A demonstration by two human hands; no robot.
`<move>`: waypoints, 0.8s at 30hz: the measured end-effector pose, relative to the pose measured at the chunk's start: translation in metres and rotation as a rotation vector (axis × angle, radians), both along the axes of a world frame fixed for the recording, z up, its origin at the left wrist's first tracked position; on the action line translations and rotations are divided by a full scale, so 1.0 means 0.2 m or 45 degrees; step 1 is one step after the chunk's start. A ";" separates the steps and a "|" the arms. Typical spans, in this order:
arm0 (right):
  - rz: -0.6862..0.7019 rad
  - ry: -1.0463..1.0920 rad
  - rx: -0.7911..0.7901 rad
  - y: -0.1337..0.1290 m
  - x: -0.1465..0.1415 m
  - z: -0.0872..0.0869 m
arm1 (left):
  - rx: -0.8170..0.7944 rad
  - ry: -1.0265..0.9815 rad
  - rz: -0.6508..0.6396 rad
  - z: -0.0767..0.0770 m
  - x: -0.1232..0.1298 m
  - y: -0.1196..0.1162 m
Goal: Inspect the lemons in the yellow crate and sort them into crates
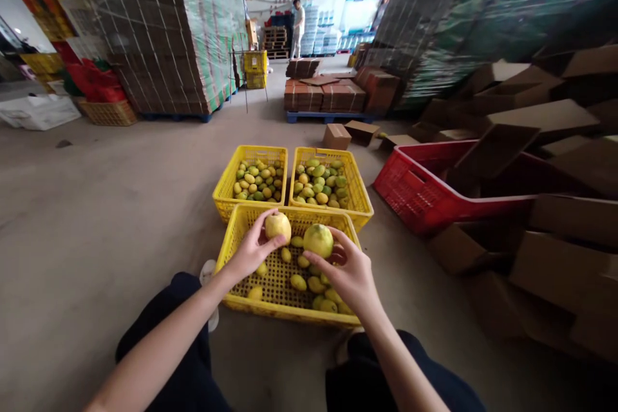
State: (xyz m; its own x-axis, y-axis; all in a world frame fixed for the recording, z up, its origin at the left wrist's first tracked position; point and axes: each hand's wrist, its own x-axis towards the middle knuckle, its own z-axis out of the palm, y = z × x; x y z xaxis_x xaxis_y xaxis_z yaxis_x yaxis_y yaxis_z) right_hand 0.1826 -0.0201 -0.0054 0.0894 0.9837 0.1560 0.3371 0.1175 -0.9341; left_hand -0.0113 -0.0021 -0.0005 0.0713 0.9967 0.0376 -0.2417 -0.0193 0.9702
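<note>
My left hand (258, 241) is closed around a pale yellow lemon (279, 226), held end-on above the near crate. In my right hand (350, 264) is a greener lemon (318, 241), gripped between thumb and fingers at about the same height. Beneath both hands stands the near yellow plastic crate (284, 314), its perforated floor partly showing. Several loose lemons (298, 282) lie in it, mostly toward the right side. Two more yellow crates stand just beyond: the left crate (223, 192) and the right crate (360, 196), each holding many yellow and green lemons.
A red crate (410, 196) with cardboard in it stands at right, among piled open cardboard boxes (555, 270). Flattened cartons (323, 96) sit on a blue pallet ahead. Tall wrapped pallet stacks (207, 26) rise on both sides. A person (298, 26) stands far back.
</note>
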 end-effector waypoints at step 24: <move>-0.070 -0.190 0.508 0.02 -0.06 0.08 | 0.635 0.532 0.118 0.06 0.03 0.00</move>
State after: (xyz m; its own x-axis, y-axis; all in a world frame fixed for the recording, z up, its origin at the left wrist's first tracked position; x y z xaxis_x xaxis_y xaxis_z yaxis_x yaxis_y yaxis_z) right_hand 0.1713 -0.0154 0.0106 0.0876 0.8379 0.5387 0.4812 0.4379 -0.7594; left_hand -0.0059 -0.0018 0.0118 0.0947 0.8695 0.4848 0.1775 -0.4939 0.8512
